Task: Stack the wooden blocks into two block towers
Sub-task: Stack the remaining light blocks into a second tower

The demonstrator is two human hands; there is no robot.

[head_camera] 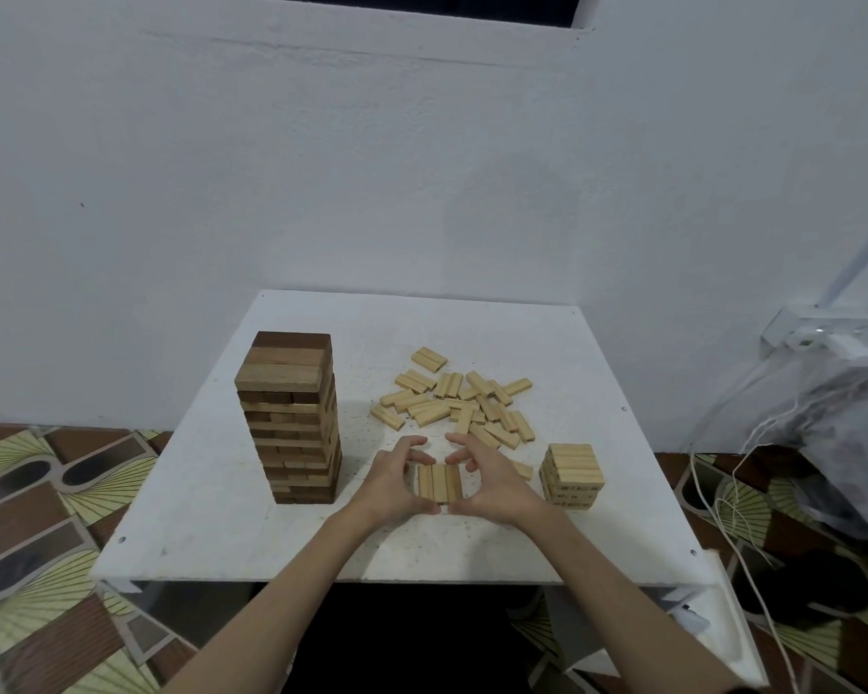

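Flanking both hands: tower (291,418), pile (459,403).

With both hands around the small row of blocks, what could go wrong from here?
1. The row of three blocks is held only between the left hand and right hand; if lifted, the middle one may slip out.
2. The tall tower stands close to the left forearm; a bump may topple it.
3. The loose pile lies just beyond the fingers.
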